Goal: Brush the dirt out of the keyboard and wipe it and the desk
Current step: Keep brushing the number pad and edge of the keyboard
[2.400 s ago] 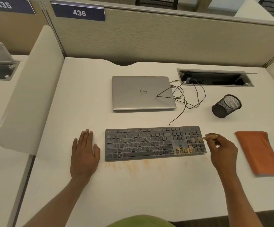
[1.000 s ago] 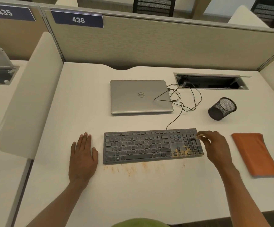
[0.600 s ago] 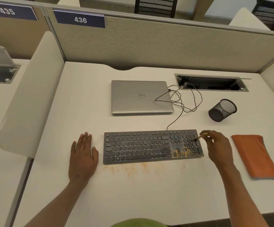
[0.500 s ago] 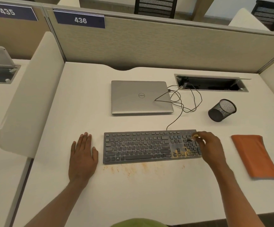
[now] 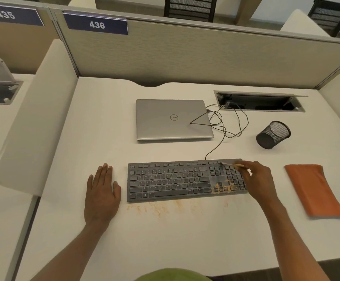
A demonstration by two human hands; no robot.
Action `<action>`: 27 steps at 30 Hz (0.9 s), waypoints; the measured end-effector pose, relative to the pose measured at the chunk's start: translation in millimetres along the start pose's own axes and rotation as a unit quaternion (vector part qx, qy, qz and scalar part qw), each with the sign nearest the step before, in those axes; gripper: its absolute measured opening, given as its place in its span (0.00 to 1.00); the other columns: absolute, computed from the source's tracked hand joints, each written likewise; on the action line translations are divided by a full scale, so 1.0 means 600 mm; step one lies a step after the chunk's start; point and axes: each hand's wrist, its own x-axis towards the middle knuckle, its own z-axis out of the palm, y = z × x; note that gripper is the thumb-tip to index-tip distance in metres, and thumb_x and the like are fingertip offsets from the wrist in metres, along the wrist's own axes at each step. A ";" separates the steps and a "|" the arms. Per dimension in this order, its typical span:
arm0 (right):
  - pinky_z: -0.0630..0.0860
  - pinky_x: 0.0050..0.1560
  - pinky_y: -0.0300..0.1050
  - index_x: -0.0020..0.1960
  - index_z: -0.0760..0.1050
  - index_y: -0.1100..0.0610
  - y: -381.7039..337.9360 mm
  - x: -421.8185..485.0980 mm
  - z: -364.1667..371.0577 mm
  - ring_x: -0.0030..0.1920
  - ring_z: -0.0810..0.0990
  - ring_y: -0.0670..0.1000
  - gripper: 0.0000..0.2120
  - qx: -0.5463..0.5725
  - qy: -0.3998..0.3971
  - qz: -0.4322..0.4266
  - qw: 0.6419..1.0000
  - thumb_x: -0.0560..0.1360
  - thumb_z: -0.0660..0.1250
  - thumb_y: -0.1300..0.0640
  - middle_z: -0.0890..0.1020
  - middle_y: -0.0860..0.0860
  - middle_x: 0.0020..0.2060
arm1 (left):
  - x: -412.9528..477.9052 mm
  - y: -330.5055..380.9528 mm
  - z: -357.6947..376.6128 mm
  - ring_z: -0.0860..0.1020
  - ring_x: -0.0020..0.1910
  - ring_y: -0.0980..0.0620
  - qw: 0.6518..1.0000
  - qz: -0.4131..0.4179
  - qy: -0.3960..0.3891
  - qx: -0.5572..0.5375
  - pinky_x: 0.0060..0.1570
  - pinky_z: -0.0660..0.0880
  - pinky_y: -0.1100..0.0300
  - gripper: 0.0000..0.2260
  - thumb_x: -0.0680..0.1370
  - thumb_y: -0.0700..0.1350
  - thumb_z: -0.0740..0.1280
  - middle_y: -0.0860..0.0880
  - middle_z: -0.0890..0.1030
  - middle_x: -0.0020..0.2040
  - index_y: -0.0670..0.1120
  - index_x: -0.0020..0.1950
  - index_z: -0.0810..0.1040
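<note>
We're on the keyboard [image 5: 181, 180], lying across the middle of the desk [image 5: 165, 240], with orange dirt [image 5: 224, 187] caked on its lower right keys and more crumbs [image 5: 161, 207] on the desk just in front. The brush [image 5: 231, 164] has swept up and left since half a second ago, and its bristles now sit at the top edge above the number pad. Our right hand [image 5: 256, 179] pinches the wooden handle in curled fingertips. Our left hand [image 5: 102, 191] stays flat, fingers straight, just left of the keyboard. Beyond, the closed laptop [image 5: 171, 120], the mesh cup [image 5: 272, 134] and the orange pouch [image 5: 313, 189] are unmoved.
</note>
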 end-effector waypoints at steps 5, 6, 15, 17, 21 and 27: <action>0.78 0.45 0.48 0.51 0.86 0.49 0.011 -0.026 -0.025 0.44 0.82 0.56 0.11 -0.028 -0.073 -0.025 0.997 0.77 0.72 0.64 0.85 0.55 0.47 | 0.001 0.001 -0.003 0.58 0.83 0.50 1.000 -0.003 -0.001 -0.002 0.83 0.50 0.48 0.29 0.83 0.52 0.51 0.45 0.64 0.83 0.41 0.83 0.64; 0.76 0.44 0.43 0.49 0.86 0.46 0.015 -0.030 -0.031 0.43 0.82 0.53 0.13 -0.028 -0.085 -0.028 0.996 0.77 0.73 0.64 0.84 0.54 0.46 | 0.001 0.001 -0.003 0.58 0.83 0.50 1.000 -0.003 -0.001 -0.003 0.83 0.50 0.48 0.29 0.83 0.52 0.51 0.45 0.64 0.83 0.41 0.83 0.64; 0.72 0.43 0.37 0.55 0.86 0.51 0.021 -0.035 -0.035 0.41 0.79 0.47 0.11 0.004 -0.004 0.006 1.000 0.78 0.72 0.63 0.85 0.50 0.45 | 0.000 0.002 -0.002 0.60 0.83 0.49 1.000 0.000 0.004 -0.003 0.83 0.51 0.47 0.29 0.83 0.52 0.50 0.44 0.65 0.82 0.41 0.82 0.64; 0.76 0.42 0.46 0.56 0.86 0.50 0.026 -0.044 -0.033 0.40 0.80 0.50 0.12 -0.022 -0.015 -0.007 1.000 0.77 0.72 0.63 0.84 0.51 0.44 | 0.001 0.002 -0.001 0.60 0.83 0.48 1.000 0.002 0.006 -0.005 0.83 0.52 0.46 0.29 0.83 0.51 0.51 0.43 0.65 0.82 0.40 0.82 0.65; 0.77 0.42 0.51 0.54 0.87 0.50 0.045 -0.071 -0.040 0.40 0.82 0.54 0.12 -0.052 -0.048 -0.029 0.997 0.75 0.75 0.64 0.85 0.52 0.43 | 0.000 -0.001 0.000 0.60 0.83 0.49 1.000 0.003 0.010 -0.004 0.83 0.53 0.46 0.28 0.83 0.51 0.52 0.44 0.66 0.82 0.40 0.82 0.65; 0.72 0.44 0.31 0.52 0.87 0.48 0.053 -0.086 -0.064 0.44 0.81 0.44 0.11 -0.005 -0.030 -0.019 0.999 0.74 0.75 0.63 0.85 0.47 0.43 | 0.000 -0.001 0.001 0.60 0.83 0.49 1.000 0.003 0.008 -0.002 0.83 0.52 0.46 0.29 0.83 0.51 0.51 0.44 0.65 0.82 0.40 0.82 0.65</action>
